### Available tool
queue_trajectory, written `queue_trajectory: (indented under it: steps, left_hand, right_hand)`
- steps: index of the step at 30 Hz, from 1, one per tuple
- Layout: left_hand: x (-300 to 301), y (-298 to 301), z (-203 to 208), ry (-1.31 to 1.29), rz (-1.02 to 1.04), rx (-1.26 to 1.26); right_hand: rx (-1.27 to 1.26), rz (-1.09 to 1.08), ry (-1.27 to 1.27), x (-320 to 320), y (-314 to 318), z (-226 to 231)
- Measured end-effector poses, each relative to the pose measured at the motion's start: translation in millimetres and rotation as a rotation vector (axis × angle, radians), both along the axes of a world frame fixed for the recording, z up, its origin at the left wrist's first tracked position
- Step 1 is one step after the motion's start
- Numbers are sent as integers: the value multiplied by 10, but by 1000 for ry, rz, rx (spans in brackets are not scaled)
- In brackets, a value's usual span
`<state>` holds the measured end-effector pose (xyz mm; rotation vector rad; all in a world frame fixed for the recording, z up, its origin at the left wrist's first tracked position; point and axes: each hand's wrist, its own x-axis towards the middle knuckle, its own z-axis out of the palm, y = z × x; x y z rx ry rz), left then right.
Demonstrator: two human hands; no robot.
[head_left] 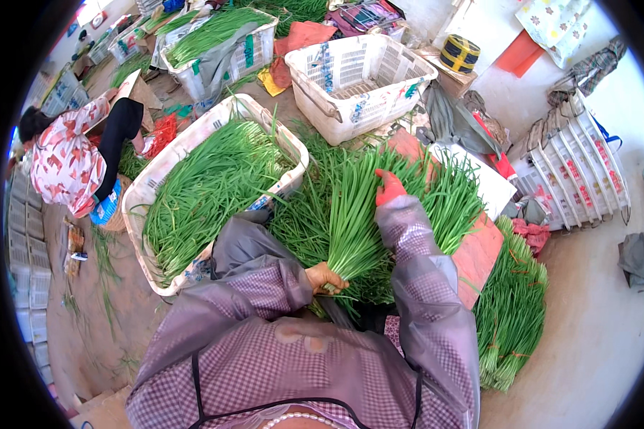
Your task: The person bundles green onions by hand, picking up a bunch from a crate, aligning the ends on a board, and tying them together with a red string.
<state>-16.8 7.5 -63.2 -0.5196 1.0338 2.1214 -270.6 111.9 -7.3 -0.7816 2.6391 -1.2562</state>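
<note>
My left hand (325, 279) is closed around the pale stem ends of a bunch of garlic chives (352, 222), in front of my lap. The leaves fan upward and away from me. My right hand (389, 188), in a red glove, is at the right side of the bunch, its fingers bent in against the upper leaves; its fingertips are partly hidden. Loose chives (300, 218) lie in a heap under and behind the bunch. More chives (454, 200) rest on a reddish board (479, 259) to the right of my right forearm.
A white crate (132, 207) of chives stands at left; another white crate (365, 118) is behind. Tied chive bundles (511, 314) are stacked at right, near a tilted white crate (572, 168). A person (71, 154) sits at far left. A yellow-black tape roll (459, 54) lies behind.
</note>
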Motion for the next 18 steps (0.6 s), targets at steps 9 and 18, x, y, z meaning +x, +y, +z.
queue_trajectory:
  steps: [9,18]
  left_hand:
    - [30,-60,91,131,65,63]
    - [-58,-292,306,199,159,589]
  right_hand:
    - [784,111,65,-151,-306,704]
    - [-426,-125,289,-255,42,1654]
